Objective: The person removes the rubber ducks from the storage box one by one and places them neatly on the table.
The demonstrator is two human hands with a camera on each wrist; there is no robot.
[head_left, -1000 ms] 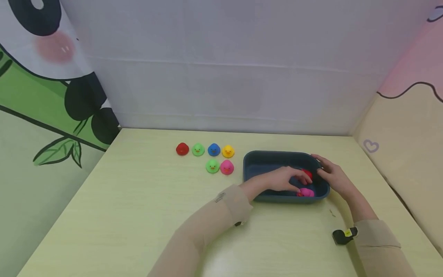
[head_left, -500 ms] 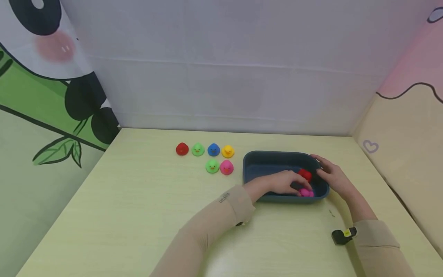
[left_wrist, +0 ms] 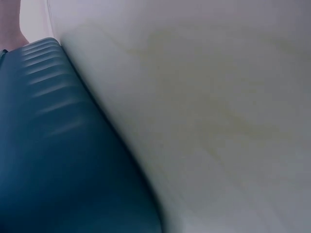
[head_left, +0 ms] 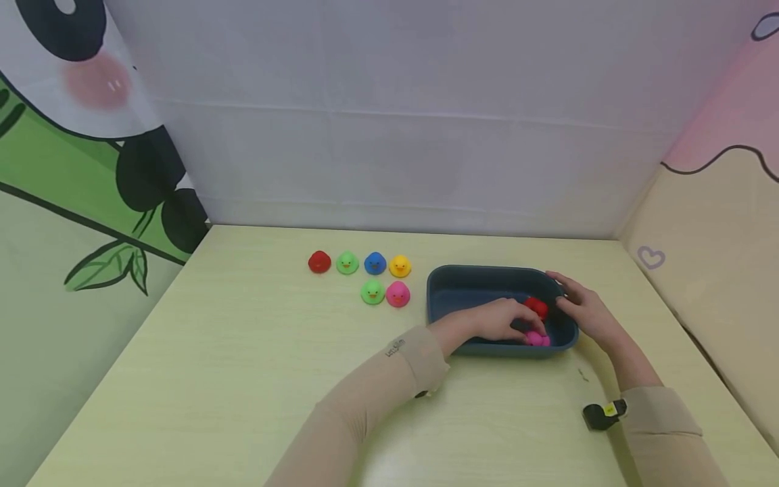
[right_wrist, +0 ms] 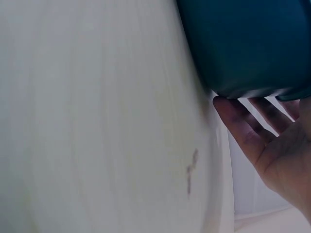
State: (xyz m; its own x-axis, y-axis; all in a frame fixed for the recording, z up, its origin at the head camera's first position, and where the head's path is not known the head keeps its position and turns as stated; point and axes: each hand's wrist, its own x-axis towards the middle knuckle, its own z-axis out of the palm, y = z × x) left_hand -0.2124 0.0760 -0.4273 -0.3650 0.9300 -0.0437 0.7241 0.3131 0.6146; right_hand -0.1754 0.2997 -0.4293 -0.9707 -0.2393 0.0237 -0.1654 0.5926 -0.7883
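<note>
My left hand [head_left: 502, 320] reaches over the near wall into the dark blue tub [head_left: 468, 272]. Its thumb and fingertips pinch a pink rubber duck [head_left: 538, 339] low in the right half. A red toy [head_left: 536, 307], probably another duck, lies just behind; part of the tub floor is hidden by the hand. At the tub's right end, my right hand [head_left: 589, 312] touches the rim and end wall. The right wrist view shows that hand's fingers [right_wrist: 243, 128] mostly straight against the outside. Only the tub's outer wall [left_wrist: 58, 145] fills the left wrist view's left side.
Left of the tub, a back row holds red [head_left: 319, 262], green [head_left: 347, 262], blue [head_left: 375, 263] and yellow ducks [head_left: 399, 266]. In front sit a second green duck [head_left: 373, 292] and a pink duck [head_left: 398, 294]. A white backdrop [head_left: 389, 169] rises behind the table [head_left: 213, 379].
My left hand has shifted slightly right and closed its fingertips on the pink duck in the tub, uncovering more of the red toy. The right hand and the tub have stayed put.
</note>
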